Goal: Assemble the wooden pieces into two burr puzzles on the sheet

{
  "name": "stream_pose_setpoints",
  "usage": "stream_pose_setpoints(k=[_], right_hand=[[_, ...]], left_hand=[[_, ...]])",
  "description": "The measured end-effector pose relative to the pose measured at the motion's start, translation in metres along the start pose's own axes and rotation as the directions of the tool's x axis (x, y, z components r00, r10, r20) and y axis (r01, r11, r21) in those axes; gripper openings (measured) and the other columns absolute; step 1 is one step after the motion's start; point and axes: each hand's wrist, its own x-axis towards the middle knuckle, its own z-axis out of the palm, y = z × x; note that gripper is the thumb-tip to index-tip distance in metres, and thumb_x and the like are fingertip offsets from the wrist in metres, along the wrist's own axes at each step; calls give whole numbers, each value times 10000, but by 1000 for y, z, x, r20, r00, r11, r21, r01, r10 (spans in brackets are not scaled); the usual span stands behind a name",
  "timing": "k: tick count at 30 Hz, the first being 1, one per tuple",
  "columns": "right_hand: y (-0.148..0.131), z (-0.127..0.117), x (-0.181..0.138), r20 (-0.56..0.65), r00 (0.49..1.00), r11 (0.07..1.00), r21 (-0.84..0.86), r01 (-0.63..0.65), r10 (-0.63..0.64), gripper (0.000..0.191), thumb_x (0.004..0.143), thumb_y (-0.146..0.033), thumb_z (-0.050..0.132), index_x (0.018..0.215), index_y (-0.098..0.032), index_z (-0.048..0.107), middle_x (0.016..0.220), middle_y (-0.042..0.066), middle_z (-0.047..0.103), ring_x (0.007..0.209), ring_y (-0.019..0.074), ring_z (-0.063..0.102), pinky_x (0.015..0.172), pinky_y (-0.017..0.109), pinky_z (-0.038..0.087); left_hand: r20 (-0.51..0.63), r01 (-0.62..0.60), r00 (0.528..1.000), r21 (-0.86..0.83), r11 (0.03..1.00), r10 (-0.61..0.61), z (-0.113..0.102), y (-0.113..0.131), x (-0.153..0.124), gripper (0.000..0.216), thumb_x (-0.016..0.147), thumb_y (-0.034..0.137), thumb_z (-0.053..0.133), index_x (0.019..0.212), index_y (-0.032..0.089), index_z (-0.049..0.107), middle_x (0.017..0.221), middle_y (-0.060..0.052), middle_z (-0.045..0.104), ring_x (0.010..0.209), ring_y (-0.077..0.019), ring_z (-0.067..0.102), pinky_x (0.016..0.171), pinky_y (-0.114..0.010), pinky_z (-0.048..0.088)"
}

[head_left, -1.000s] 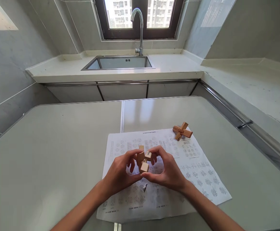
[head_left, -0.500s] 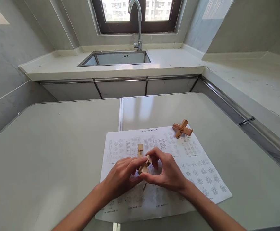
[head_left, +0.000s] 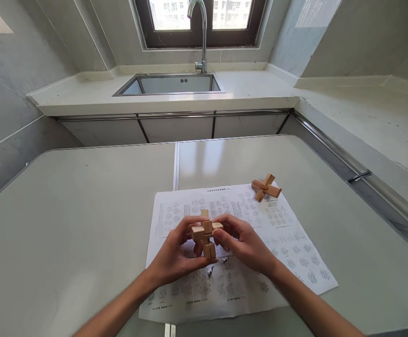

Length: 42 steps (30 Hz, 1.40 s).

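Note:
A light wooden interlocking burr puzzle (head_left: pixel 207 228), its notched bars crossing, is held between both hands above a printed sheet (head_left: pixel 176 299). My left hand (head_left: pixel 172 255) grips it from the left, thumb under the lower bar and index finger along the top. On the other side, my right hand (head_left: pixel 244 241) pinches the bar end that points right. Just behind the puzzle, the end of another wooden piece (head_left: pixel 204 213) shows; its lower part is hidden. A darker cross of joined wooden bars (head_left: pixel 266 187) rests at the sheet's upper right corner.
The sheet lies on a pale table (head_left: pixel 84 224) with a seam down its middle. Small torn spots mark the paper below the hands. Beyond the table are a white counter, a sink (head_left: pixel 176 85), a tap (head_left: pixel 203 37) and a window. A metal rail (head_left: pixel 333 145) runs along the right.
The puzzle has been turned between my hands, so its crossed bars now face me. My left thumb has shifted under it, and the left index finger has risen to its top.

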Motion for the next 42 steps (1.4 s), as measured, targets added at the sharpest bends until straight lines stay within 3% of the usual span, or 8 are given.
stream_pose_setpoints(k=[7,14,19,23,28,33,38,42], right_hand=[[1,-1,2,66,994,986,135,-95,86,371,986,-556,681,1049,-193,631,705,-39,585,602,107,494,594,263,419],[3,-1,5,-9,995,989,110,-99,100,433,988,-609,638,1141,-205,610,750,-21,636,581,120,521,583,283,456],[7,2,3,-185,980,970,-244,23,-70,290,1022,-478,626,1154,-219,619,872,29,677,687,163,591,639,318,509],[12,6,2,-118,958,805,-574,149,-262,173,1017,-322,630,1169,-241,623,1059,76,670,863,209,635,764,372,555],[21,7,2,-43,949,699,-687,199,-312,276,980,-273,685,1237,-250,588,1201,106,641,1030,255,651,884,432,584],[28,10,3,-55,950,630,-760,159,-307,221,954,-286,726,1145,-240,624,1117,101,664,1005,284,660,859,459,579],[24,9,4,-120,953,728,-673,128,-278,121,969,-287,711,1075,-240,678,1119,100,670,1009,269,671,886,453,582],[15,2,5,-191,965,899,-430,81,-178,189,908,-380,790,1000,-239,706,1395,121,607,1137,273,681,983,461,585]], left_hand=[[6,-71,997,81,994,71,0,0,1,569,829,137,784,1317,296,539,863,35,680,716,-110,610,743,-275,536],[-43,71,996,-83,994,-75,-5,-5,3,649,792,273,890,1340,267,542,1024,-43,725,895,-187,711,787,-310,574],[-166,156,963,-290,944,-210,-13,-9,7,707,780,335,915,1362,249,522,1158,-87,736,1017,-223,739,917,-358,591],[-218,152,944,-384,911,-250,-17,-8,10,698,799,342,901,1370,237,513,1314,-127,701,1113,-253,727,960,-379,585],[-227,177,939,-323,930,-257,-15,-10,9,717,794,353,906,1378,235,506,1046,-48,724,960,-190,711,952,-361,563],[-206,162,955,-238,958,-213,-11,-11,9,711,781,378,910,1360,253,517,905,5,667,938,-198,709,911,-352,569],[-203,144,962,-202,969,-185,-11,-7,10,671,793,375,899,1343,253,534,969,-18,683,945,-193,705,850,-312,569],[-197,127,965,-221,967,-172,-12,-12,9,683,781,362,910,1345,257,540,1013,-33,691,895,-174,692,829,-303,571]])
